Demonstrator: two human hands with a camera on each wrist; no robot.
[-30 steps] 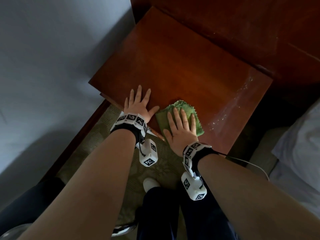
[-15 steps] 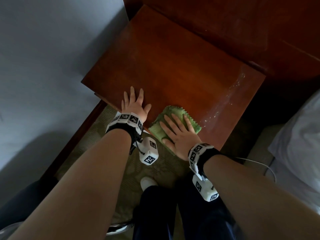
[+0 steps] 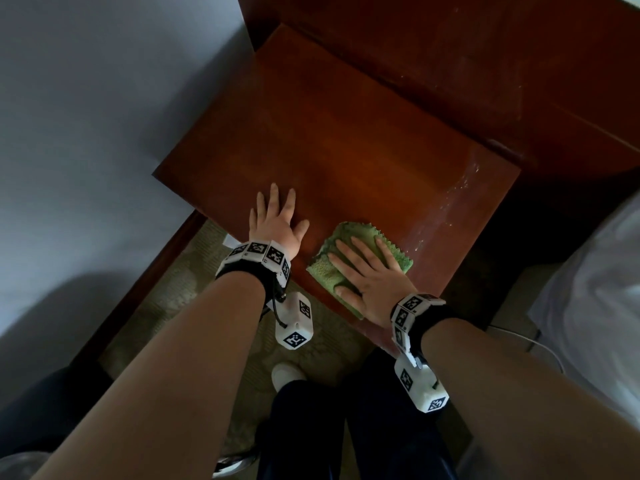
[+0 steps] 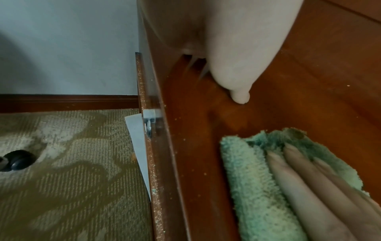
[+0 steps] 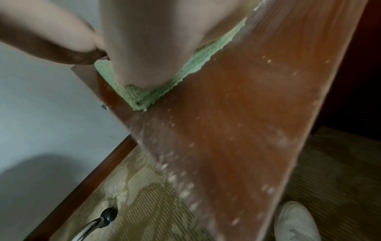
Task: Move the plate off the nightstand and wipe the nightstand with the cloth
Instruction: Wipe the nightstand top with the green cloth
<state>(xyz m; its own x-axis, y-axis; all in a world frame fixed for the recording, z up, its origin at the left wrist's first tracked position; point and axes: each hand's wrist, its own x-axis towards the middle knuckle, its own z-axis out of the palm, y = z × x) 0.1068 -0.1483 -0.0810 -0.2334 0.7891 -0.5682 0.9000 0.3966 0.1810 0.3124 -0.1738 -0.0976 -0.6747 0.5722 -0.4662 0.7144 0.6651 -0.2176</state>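
right hand [image 3: 372, 278] flat on the cloth [image 3: 332, 268] has slid left; left hand [image 3: 277, 220] stays flat on nightstand [image 3: 346, 150].

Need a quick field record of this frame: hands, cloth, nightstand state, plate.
left hand: flat on nightstand top, fingers straight, holding nothing
right hand: pressing flat on cloth, fingers straight
cloth: green, folded, near front edge of nightstand
nightstand: pale dusty specks along its right side
plate: not visible on the nightstand
floor: patterned carpet
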